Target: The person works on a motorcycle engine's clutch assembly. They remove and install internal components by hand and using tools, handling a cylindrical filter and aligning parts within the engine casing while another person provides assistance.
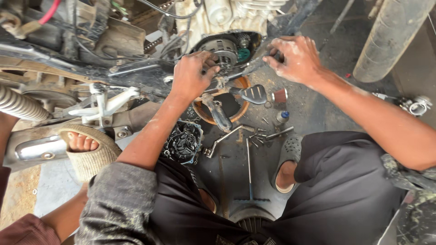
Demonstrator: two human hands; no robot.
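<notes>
Left hand (193,75): greasy, fingers curled in against the open side of the motorcycle engine (225,47); whether they grip a part cannot be told. Right hand (295,56): fingers bent and closed over a dark part at the engine's right edge. Engine: at top centre, its round inner works exposed. Under both hands: an orange pan (245,84) of dark oil on the floor. Nearby on the floor: a black engine cover (183,143), a T-handle wrench (249,172), loose bolts (259,136), a small blue-capped bottle (282,117). At left: another person's sandalled foot (84,145).
</notes>
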